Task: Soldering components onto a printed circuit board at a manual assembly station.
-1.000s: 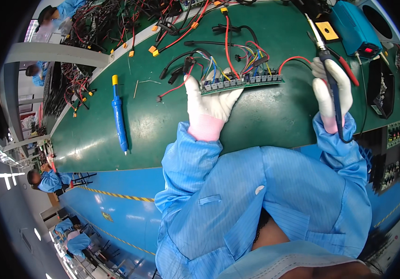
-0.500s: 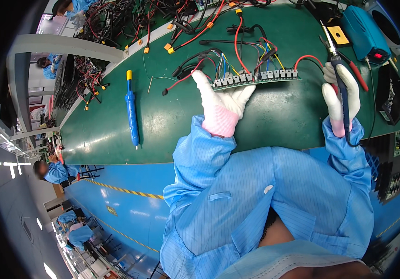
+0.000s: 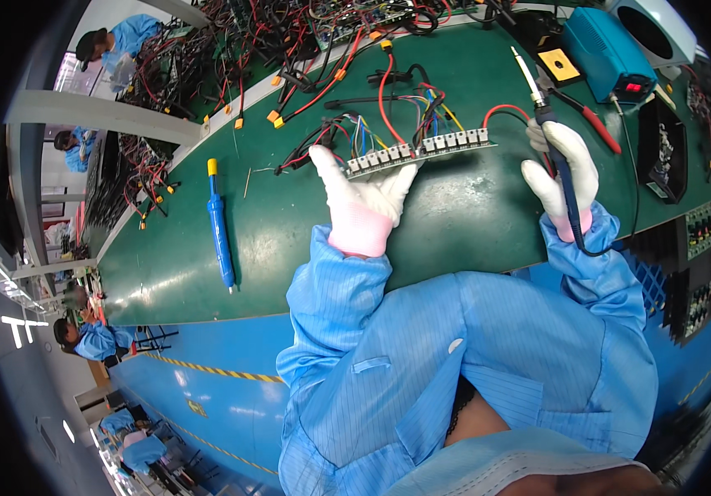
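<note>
Gloved in white, my left hand grips a long narrow circuit board from its near edge, thumb at the left end. A row of metal-tabbed components lines the board, with red, black, blue and yellow wires fanning out from its far side. My right hand, gloved too, is closed around the dark handle of a soldering iron. The iron's tip points up and away, apart from the board. Under and beside that hand lies a red-handled hand tool, its other parts partly hidden.
A blue solder sucker lies left on the green bench. At back right stand a teal soldering station, a yellow sponge and a black parts tray. Tangled wires with yellow connectors cover the far side. Co-workers sit at left.
My view has shifted, so the bench contents sit differently in the picture. The soldering iron has come slightly left, away from the station and nearer the board. Both hands keep their grips.
</note>
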Available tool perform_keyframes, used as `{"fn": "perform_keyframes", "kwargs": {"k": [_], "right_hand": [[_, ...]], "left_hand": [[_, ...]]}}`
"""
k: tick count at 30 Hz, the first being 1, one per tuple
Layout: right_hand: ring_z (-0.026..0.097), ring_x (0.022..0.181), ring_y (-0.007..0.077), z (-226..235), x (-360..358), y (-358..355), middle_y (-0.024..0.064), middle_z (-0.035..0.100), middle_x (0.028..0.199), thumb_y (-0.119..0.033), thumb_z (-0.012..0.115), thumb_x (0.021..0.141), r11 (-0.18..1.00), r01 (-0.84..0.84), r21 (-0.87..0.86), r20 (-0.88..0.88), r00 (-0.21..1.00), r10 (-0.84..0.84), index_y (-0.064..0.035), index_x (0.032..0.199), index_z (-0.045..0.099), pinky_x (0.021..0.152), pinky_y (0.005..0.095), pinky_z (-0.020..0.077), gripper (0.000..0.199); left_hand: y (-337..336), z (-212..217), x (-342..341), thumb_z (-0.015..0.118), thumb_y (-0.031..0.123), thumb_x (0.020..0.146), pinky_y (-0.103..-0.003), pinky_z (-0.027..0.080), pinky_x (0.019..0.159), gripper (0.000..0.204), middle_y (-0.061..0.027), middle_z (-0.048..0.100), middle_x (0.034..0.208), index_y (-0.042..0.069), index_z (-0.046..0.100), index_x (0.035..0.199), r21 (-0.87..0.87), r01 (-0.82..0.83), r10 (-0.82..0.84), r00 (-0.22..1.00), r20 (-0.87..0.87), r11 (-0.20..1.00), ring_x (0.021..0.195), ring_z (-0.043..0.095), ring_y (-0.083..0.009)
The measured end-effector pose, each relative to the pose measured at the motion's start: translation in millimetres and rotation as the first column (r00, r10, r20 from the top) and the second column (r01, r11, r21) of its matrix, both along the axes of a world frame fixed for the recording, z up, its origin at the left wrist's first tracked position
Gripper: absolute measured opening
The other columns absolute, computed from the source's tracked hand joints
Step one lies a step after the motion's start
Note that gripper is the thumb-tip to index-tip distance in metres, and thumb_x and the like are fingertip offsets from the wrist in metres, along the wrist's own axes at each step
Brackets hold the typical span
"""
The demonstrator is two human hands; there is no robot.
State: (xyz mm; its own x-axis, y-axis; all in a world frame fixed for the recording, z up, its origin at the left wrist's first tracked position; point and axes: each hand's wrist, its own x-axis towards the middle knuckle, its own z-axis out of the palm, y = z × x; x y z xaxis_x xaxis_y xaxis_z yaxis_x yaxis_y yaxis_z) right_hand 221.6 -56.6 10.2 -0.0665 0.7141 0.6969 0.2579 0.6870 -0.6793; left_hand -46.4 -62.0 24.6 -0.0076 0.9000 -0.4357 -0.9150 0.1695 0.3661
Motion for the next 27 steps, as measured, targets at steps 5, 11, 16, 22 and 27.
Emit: {"fn": "perform_keyframes", "kwargs": {"k": [5, 11, 16, 22, 27], "right_hand": [[0.065, 0.1, 0.0264, 2.0, -1.2, 1.9, 0.018, 0.062, 0.116, -0.008, 0.077, 0.074, 0.998, 0.043, 0.045, -0.062, 0.997, -0.04, 0.0017, 0.119, 0.058, 0.081, 0.0317, 0.0541, 0.05], [0.065, 0.099, 0.0259, 2.6, 1.6, 6.2, 0.0179, 0.062, 0.116, -0.005, 0.075, 0.074, 0.993, 0.088, 0.077, -0.097, 0.992, -0.08, 0.0016, 0.12, 0.058, 0.081, 0.0314, 0.0542, 0.05], [0.065, 0.095, 0.0228, 16.8, 13.6, 17.3, 0.0166, 0.065, 0.107, -0.007, 0.065, 0.083, 0.978, 0.205, -0.035, -0.21, 0.955, -0.208, 0.0017, 0.12, 0.059, 0.081, 0.0302, 0.0526, 0.038], [0.061, 0.075, 0.0157, 72.3, 64.1, 67.7, 0.0125, 0.068, 0.092, -0.034, 0.051, 0.096, 0.846, 0.329, -0.419, -0.123, 0.903, -0.412, -0.005, 0.121, 0.062, 0.067, 0.0238, 0.0475, 0.04], [0.062, 0.08, 0.019, 80.4, 81.2, 114.3, 0.0143, 0.067, 0.096, -0.051, 0.057, 0.09, 0.747, 0.277, -0.604, 0.011, 0.94, -0.341, -0.0046, 0.125, 0.059, 0.072, 0.026, 0.0481, 0.059]], "left_hand": [[-1.7, 5.7, -3.3, 0.068, 0.06, 0.08, -0.057, 0.052, 0.091, 0.08, -0.0198, 0.05, 0.132, 0.007, 0.044, 0.134, 0.146, 0.022, 0.002, 0.987, -0.159, 0.989, 0.115, 0.053, -0.0384], [-13.3, 25.9, -7.3, 0.07, 0.052, 0.083, -0.051, 0.05, 0.096, 0.068, -0.0146, 0.054, 0.127, 0.007, 0.049, 0.128, 0.474, -0.239, 0.429, 0.835, -0.345, 0.847, 0.116, 0.054, -0.0347], [-23.2, 17.0, 27.7, 0.069, 0.037, 0.086, -0.042, 0.051, 0.09, 0.046, -0.0126, 0.058, 0.116, 0.006, 0.054, 0.116, 0.619, 0.051, 0.611, -0.243, -0.753, 0.783, 0.105, 0.059, -0.0299], [-18.5, 9.5, 9.6, 0.068, 0.021, 0.08, -0.038, 0.048, 0.075, 0.029, -0.0136, 0.061, 0.103, 0.005, 0.057, 0.101, -0.054, 0.485, 0.381, -0.747, -0.545, 0.873, 0.089, 0.06, -0.0298], [-14.6, 6.1, 6.3, 0.066, 0.017, 0.075, -0.037, 0.046, 0.07, 0.024, -0.0139, 0.062, 0.096, 0.005, 0.058, 0.095, -0.087, 0.588, 0.428, -0.675, -0.601, 0.804, 0.081, 0.058, -0.0308]]}}
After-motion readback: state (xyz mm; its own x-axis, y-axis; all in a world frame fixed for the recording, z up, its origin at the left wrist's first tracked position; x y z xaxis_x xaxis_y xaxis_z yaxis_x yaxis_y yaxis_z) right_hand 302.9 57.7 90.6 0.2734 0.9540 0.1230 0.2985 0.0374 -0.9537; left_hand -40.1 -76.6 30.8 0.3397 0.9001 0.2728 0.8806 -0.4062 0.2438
